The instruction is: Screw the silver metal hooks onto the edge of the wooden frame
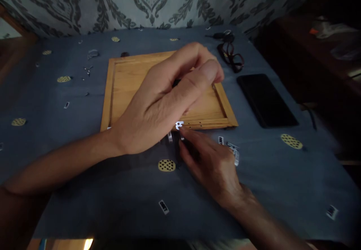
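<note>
Left hand: the left hand (166,99) is raised over the wooden tray (124,84), fingers curled together around something small and dark that is mostly hidden.
Right hand: the right hand (208,159) is lowered at the tray's near edge, fingertips pinching a small silver metal piece (179,125).
Desk: the desk (113,189) is covered in blue cloth and strewn with small metal parts.
Far right: glasses (232,56) are seen beside a black phone (265,99).

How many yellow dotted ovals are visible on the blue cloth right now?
8 yellow ovals: far edge, left side, centre, right, one under glasses. Hands may hide more.
</note>
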